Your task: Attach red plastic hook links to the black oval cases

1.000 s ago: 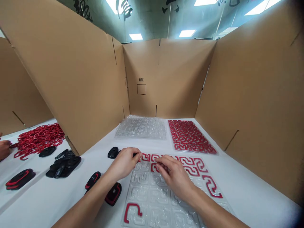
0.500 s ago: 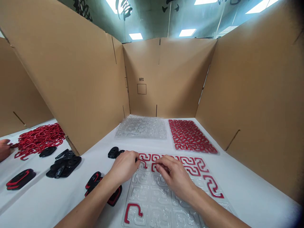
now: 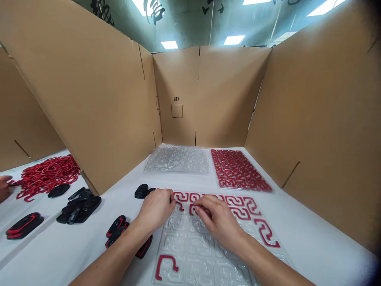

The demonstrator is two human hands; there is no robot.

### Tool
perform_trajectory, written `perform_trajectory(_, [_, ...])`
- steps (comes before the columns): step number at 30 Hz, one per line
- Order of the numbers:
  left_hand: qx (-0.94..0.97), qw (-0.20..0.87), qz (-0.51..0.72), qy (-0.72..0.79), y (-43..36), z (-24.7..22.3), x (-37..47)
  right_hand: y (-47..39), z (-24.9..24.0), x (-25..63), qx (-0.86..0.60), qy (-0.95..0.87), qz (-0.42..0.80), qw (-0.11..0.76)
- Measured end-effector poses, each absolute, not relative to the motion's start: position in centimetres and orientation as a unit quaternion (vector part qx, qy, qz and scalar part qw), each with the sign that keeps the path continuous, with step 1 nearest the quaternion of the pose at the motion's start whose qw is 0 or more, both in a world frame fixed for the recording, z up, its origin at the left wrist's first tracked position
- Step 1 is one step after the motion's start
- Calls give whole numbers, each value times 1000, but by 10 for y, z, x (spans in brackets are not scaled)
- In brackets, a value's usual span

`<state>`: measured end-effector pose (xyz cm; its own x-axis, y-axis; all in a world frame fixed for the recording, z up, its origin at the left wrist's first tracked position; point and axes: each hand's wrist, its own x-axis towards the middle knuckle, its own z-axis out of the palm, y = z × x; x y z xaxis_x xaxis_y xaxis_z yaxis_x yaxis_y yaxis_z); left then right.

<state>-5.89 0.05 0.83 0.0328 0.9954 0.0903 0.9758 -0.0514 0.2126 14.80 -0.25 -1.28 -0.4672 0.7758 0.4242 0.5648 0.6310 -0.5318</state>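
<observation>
A clear plastic tray [image 3: 174,242] with shaped pockets lies in front of me, red hooked pieces in its far rows and right side. One red piece [image 3: 160,267] sits at its near left corner. My left hand [image 3: 157,207] is closed at the tray's far left edge, beside a red piece [image 3: 179,206]; what its fingers pinch is hidden. My right hand [image 3: 218,220] is over the tray's middle, thumb and forefinger pressed together at a red piece [image 3: 193,209]; whether they grip it is unclear.
Stacked clear trays [image 3: 177,159] lie at the back, beside a filled red tray [image 3: 238,171]. Black parts [image 3: 117,230] are left of my forearm, more [image 3: 79,206] farther left. Cardboard walls [image 3: 208,95] surround the table. Another person's hand [image 3: 4,188] is near a red pile [image 3: 49,174].
Both hands stay nearly in place over the tray. The whole view has shifted very slightly.
</observation>
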Motion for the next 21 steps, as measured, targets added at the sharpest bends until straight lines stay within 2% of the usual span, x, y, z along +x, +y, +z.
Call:
perform_trajectory(10, [720, 64, 123, 680, 1, 12, -63, -3, -14, 148, -390, -845, 159, 330])
perform_trajectory(13, [728, 104, 184, 652, 1, 12, -62, -2, -14, 148, -390, -846, 157, 329])
perform_trajectory(15, [726, 178, 260, 611, 2, 11, -59, -2, -14, 149, -388, -848, 153, 327])
perform_trajectory(19, [621, 447, 393, 509, -2, 6, -44, -9, -8, 147, -379, -852, 159, 324])
perform_trajectory(21, [554, 531, 444, 463, -7, 1, -33, -14, -5, 144, -381, -855, 168, 310])
